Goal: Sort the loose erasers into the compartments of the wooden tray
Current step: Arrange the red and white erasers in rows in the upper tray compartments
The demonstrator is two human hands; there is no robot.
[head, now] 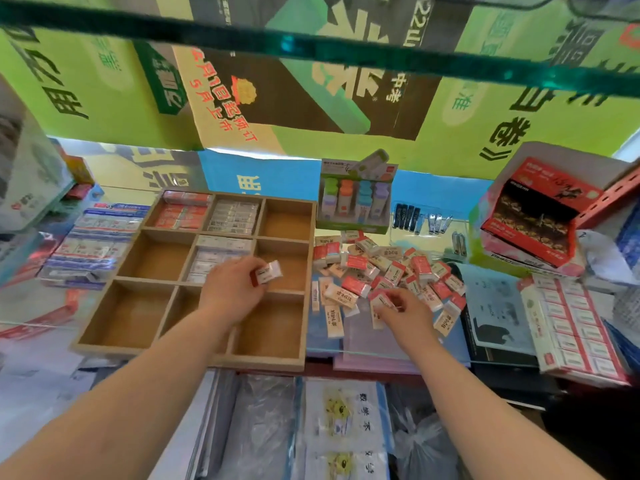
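A wooden tray (310,271) with nine compartments lies in the middle. Its back-left compartment holds red erasers (181,213), the back-middle and centre ones hold white erasers (232,216); the others show bare wood. A pile of loose red-and-white erasers (381,271) lies just right of the tray. My left hand (230,289) hovers over the tray's middle and pinches a red-and-white eraser (266,272). My right hand (405,311) sits at the pile's near edge, fingers curled round an eraser (381,303).
A display box of coloured correction tapes (353,202) stands behind the pile. Nail clippers (422,218) lie to its right. A red box (533,216) and a flat box of erasers (571,327) are at the right. Packs (93,240) lie left of the tray.
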